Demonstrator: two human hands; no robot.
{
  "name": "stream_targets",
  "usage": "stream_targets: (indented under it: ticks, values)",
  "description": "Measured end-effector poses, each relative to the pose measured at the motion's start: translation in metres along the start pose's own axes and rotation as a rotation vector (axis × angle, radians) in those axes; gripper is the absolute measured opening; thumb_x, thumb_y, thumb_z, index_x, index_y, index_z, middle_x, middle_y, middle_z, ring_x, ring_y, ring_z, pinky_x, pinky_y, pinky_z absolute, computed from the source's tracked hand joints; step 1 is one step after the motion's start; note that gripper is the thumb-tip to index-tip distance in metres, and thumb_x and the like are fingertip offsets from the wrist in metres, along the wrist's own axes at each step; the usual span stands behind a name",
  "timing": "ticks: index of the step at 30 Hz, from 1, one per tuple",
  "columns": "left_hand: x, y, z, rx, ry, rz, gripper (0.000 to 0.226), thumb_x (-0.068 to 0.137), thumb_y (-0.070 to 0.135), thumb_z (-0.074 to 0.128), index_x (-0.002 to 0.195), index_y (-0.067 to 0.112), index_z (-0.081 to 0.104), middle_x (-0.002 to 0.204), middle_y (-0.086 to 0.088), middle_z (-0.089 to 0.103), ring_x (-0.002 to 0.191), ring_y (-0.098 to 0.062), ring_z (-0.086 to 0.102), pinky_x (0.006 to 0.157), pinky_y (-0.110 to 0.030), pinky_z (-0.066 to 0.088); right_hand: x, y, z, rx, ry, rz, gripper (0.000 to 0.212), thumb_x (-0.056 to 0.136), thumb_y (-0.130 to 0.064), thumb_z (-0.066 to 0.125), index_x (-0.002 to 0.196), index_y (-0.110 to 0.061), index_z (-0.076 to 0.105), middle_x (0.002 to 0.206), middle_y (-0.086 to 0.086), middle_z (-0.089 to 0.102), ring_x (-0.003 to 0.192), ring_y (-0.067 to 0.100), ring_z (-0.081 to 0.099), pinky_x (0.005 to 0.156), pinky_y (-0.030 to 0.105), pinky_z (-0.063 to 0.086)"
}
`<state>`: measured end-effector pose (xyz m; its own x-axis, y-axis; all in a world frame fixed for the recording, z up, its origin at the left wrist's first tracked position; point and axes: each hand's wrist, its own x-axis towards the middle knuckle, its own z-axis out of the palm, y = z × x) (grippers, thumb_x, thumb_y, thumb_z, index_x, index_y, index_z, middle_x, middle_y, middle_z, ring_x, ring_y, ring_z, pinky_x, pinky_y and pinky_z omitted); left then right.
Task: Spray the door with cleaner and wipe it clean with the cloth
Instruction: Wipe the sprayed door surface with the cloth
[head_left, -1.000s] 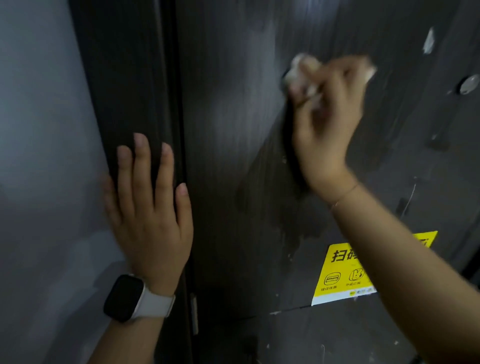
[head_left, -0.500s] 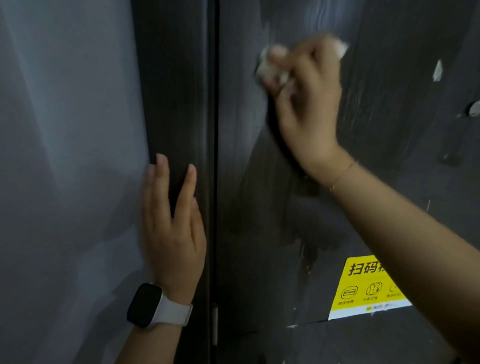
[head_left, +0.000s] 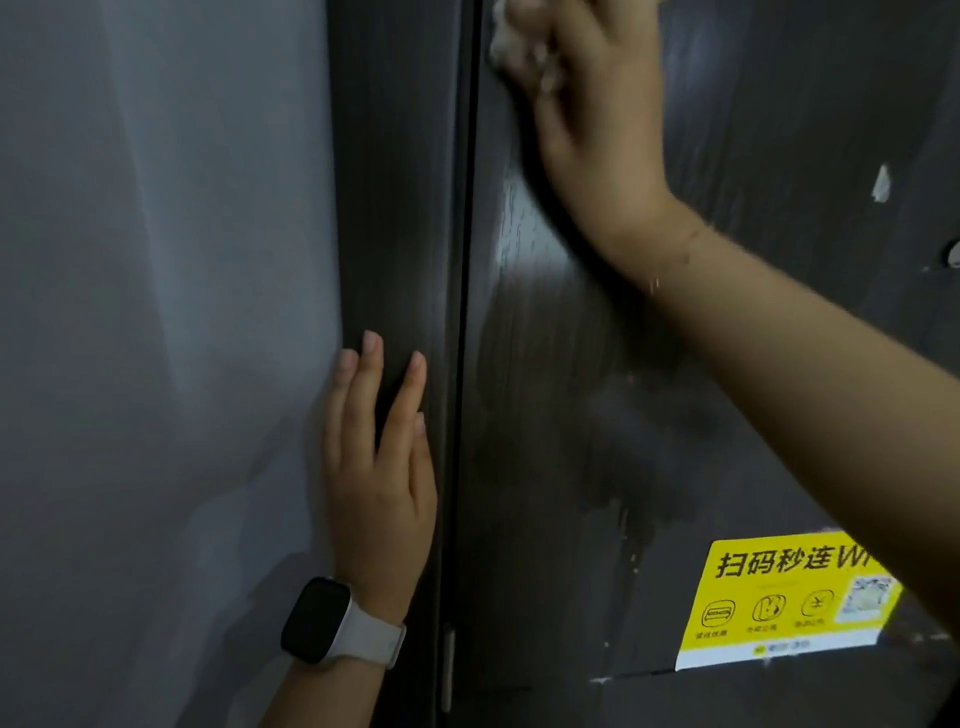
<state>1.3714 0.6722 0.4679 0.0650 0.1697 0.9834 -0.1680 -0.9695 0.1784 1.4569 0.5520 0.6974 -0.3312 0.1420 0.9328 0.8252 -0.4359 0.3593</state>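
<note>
Wiping step in hand: right hand bunching the pale cloth in curled fingers high on the dark door by its hinge edge, left hand flat, fingers straight, against the frame; next, probably downward over the wet streaks.

Overall light: dim and cool, indoors.
Brightest area: the grey wall at left, lit softly and evenly.
Glare: a pale sheen runs down the dark door beside its left edge.
Shadows: soft shade falls across the wall's lower part.
Blur: the right hand and cloth at the top are motion-smeared.
Sharpness: the yellow sticker reads fairly clearly.
</note>
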Motion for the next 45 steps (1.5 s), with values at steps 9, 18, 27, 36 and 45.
stream_targets:
  ticks: [9,18,27,36,45]
  values:
    - [0.002,0.008,-0.001,-0.044,0.015,-0.068,0.045,0.099,0.01,0.041,0.144,0.007,0.036,0.155,-0.004,0.024,0.147,-0.018,0.015,0.121,-0.027,0.011,-0.046,-0.015,-0.016,0.039,-0.338,-0.255,0.02,0.093,-0.006,0.054,0.09,0.01,0.065,0.092,0.026,0.06,0.089,0.027,0.047,0.077,0.037,0.04]
    - [0.001,-0.002,-0.005,-0.036,-0.047,-0.026,0.045,0.1,0.019,0.037,0.144,0.012,0.034,0.156,-0.002,0.022,0.149,-0.014,0.011,0.121,-0.024,0.009,0.031,-0.007,0.016,-0.009,0.145,0.029,0.015,0.09,-0.003,0.057,0.082,0.007,0.063,0.086,0.022,0.058,0.084,0.014,0.046,0.078,0.015,0.037]
    - [0.001,0.008,-0.006,-0.08,-0.051,-0.085,0.046,0.099,0.013,0.04,0.145,0.008,0.036,0.157,-0.004,0.023,0.149,-0.016,0.011,0.121,-0.024,0.008,-0.232,-0.079,-0.03,0.307,-0.568,-0.145,0.02,0.097,-0.011,0.057,0.109,0.0,0.069,0.113,0.009,0.055,0.097,0.022,0.057,0.092,0.031,0.048]
    - [-0.042,0.001,-0.002,0.033,-0.112,-0.092,0.046,0.101,0.014,0.039,0.146,0.011,0.034,0.159,-0.009,0.015,0.15,-0.025,0.007,0.122,-0.039,0.008,-0.167,-0.054,-0.023,0.148,-0.307,-0.085,0.021,0.096,-0.006,0.053,0.109,0.004,0.067,0.106,0.009,0.055,0.09,0.024,0.054,0.084,0.027,0.038]
    - [-0.101,0.0,0.001,0.09,-0.217,-0.1,0.049,0.101,0.022,0.035,0.149,0.015,0.024,0.159,-0.005,0.01,0.15,-0.019,0.002,0.12,-0.051,0.013,-0.385,-0.121,-0.06,0.328,-0.756,-0.138,0.025,0.098,-0.011,0.056,0.122,-0.009,0.064,0.117,0.004,0.052,0.098,0.023,0.056,0.087,0.038,0.05]
